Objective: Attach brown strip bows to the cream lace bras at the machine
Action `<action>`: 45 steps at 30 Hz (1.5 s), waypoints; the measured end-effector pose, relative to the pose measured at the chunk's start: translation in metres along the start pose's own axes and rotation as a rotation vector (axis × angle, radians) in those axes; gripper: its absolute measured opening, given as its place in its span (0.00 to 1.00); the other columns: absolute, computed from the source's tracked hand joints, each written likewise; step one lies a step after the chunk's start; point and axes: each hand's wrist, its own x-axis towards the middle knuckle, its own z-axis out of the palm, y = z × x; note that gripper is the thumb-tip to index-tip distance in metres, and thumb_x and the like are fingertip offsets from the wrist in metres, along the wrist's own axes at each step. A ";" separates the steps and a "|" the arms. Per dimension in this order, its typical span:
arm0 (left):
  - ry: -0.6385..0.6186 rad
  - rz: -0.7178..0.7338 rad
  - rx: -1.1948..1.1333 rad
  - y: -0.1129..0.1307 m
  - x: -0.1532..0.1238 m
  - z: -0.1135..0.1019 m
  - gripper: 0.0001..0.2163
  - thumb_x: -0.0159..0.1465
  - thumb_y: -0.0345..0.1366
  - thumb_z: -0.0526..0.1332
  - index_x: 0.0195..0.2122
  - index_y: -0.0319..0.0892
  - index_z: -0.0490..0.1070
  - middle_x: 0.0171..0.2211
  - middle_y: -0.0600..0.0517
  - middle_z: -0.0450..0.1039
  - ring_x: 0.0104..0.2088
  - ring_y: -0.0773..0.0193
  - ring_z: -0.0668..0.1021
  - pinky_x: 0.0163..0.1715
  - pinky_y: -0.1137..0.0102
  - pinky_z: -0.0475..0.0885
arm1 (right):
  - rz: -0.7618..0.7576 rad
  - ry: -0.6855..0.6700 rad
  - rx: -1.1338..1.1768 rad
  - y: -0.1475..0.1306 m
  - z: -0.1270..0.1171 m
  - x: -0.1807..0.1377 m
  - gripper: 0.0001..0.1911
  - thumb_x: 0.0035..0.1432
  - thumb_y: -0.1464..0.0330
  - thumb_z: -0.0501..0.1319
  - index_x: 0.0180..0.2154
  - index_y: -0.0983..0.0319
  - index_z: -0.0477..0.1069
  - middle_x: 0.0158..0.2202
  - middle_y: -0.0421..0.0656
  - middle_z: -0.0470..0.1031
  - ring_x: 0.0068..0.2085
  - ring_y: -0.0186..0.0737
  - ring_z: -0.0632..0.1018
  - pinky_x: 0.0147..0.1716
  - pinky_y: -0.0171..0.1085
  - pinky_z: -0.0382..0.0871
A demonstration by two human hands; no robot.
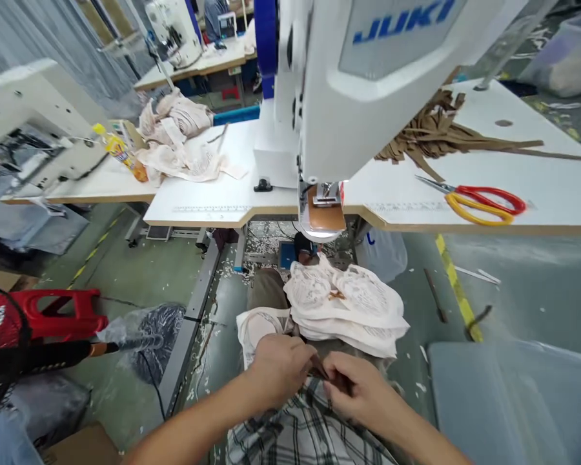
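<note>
My left hand (pixel 278 368) and my right hand (pixel 363 387) meet low in the head view, over my lap. Between their fingertips they pinch a small dark brown strip (pixel 322 373), mostly hidden by the fingers. Just beyond the hands a stack of white printed fabric bags (pixel 348 307) lies on my lap, with one more white piece (pixel 259 326) to its left. Above it stands the white JUKI sewing machine (pixel 348 84), with a brown piece (pixel 325 216) under its presser foot.
Red and yellow scissors (pixel 481 201) lie on the white table (pixel 537 161) at right, behind them a heap of brown straps (pixel 436 132). More white fabric (pixel 179 139) and a bottle (pixel 121 152) sit at left. A red stool (pixel 62 313) stands on the floor.
</note>
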 end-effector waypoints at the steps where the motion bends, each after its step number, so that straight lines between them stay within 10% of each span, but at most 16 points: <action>1: 0.044 -0.126 -0.128 -0.001 0.002 -0.001 0.10 0.68 0.30 0.52 0.40 0.41 0.73 0.34 0.47 0.79 0.33 0.61 0.79 0.34 0.68 0.74 | 0.019 0.004 0.011 -0.001 -0.001 0.000 0.10 0.51 0.71 0.57 0.26 0.59 0.54 0.23 0.35 0.60 0.25 0.32 0.61 0.25 0.31 0.51; 5: 0.112 -0.361 -0.367 0.002 0.010 0.012 0.16 0.69 0.28 0.46 0.48 0.39 0.72 0.38 0.46 0.81 0.35 0.62 0.81 0.35 0.69 0.76 | 0.094 0.029 0.036 -0.005 -0.003 0.005 0.10 0.53 0.67 0.56 0.26 0.59 0.54 0.23 0.35 0.58 0.25 0.33 0.60 0.25 0.32 0.52; 9: 0.173 -0.018 0.031 0.012 0.008 0.027 0.19 0.66 0.31 0.59 0.59 0.40 0.68 0.51 0.39 0.77 0.49 0.51 0.80 0.46 0.59 0.76 | 0.100 0.026 0.011 -0.010 -0.006 0.015 0.11 0.54 0.64 0.55 0.26 0.58 0.53 0.23 0.36 0.59 0.26 0.34 0.61 0.26 0.33 0.53; 13: -0.039 0.216 0.257 0.006 0.003 0.013 0.09 0.68 0.32 0.56 0.45 0.38 0.74 0.32 0.45 0.79 0.34 0.56 0.81 0.35 0.64 0.76 | 0.116 -0.013 0.024 -0.014 -0.010 0.013 0.13 0.53 0.63 0.57 0.24 0.58 0.52 0.22 0.36 0.57 0.26 0.34 0.60 0.26 0.34 0.52; 20: 0.184 -0.423 -0.250 -0.022 0.001 -0.030 0.18 0.69 0.29 0.46 0.47 0.38 0.76 0.37 0.44 0.82 0.35 0.59 0.82 0.34 0.66 0.77 | 0.164 -0.065 0.108 -0.008 -0.013 -0.001 0.12 0.50 0.66 0.58 0.25 0.59 0.53 0.22 0.35 0.56 0.26 0.33 0.59 0.27 0.33 0.50; 24: 0.199 -0.148 -0.020 -0.001 -0.003 -0.007 0.22 0.63 0.32 0.61 0.60 0.40 0.68 0.58 0.36 0.74 0.56 0.47 0.76 0.55 0.51 0.72 | 0.170 -0.041 0.144 -0.010 -0.010 0.008 0.11 0.50 0.64 0.57 0.25 0.59 0.53 0.22 0.35 0.55 0.27 0.33 0.59 0.27 0.34 0.50; 28: -0.006 0.186 0.142 0.015 -0.004 0.014 0.13 0.68 0.31 0.56 0.52 0.39 0.72 0.40 0.43 0.81 0.41 0.55 0.82 0.47 0.60 0.75 | 0.134 -0.044 0.176 -0.017 -0.008 0.015 0.11 0.50 0.64 0.57 0.25 0.59 0.53 0.23 0.35 0.55 0.27 0.33 0.58 0.27 0.34 0.51; 32: 0.033 -0.140 0.056 -0.016 -0.004 -0.006 0.03 0.63 0.36 0.62 0.34 0.44 0.75 0.27 0.48 0.78 0.31 0.56 0.80 0.34 0.66 0.74 | 0.173 -0.054 0.210 -0.014 -0.015 0.004 0.12 0.46 0.66 0.58 0.23 0.59 0.53 0.21 0.34 0.54 0.25 0.31 0.57 0.25 0.33 0.50; 38: 0.302 -0.489 0.096 -0.055 -0.012 -0.044 0.14 0.69 0.33 0.52 0.52 0.35 0.70 0.46 0.35 0.78 0.49 0.47 0.80 0.44 0.55 0.76 | 0.419 -0.146 0.666 0.005 -0.024 -0.011 0.17 0.50 0.58 0.59 0.27 0.57 0.51 0.18 0.30 0.61 0.16 0.25 0.53 0.16 0.30 0.47; 42: 0.398 -0.102 0.017 0.005 -0.011 -0.017 0.23 0.65 0.31 0.57 0.62 0.39 0.62 0.64 0.33 0.64 0.67 0.46 0.66 0.60 0.49 0.68 | 0.359 -0.104 0.864 -0.003 -0.015 0.002 0.18 0.54 0.54 0.61 0.33 0.59 0.58 0.21 0.34 0.70 0.15 0.24 0.59 0.16 0.28 0.49; 45: 0.275 0.278 -0.152 0.038 -0.010 0.007 0.21 0.63 0.25 0.55 0.57 0.45 0.66 0.55 0.41 0.73 0.58 0.57 0.75 0.56 0.61 0.73 | 0.341 -0.100 0.938 -0.010 -0.007 0.007 0.15 0.53 0.56 0.60 0.32 0.61 0.64 0.20 0.35 0.71 0.15 0.24 0.62 0.15 0.26 0.52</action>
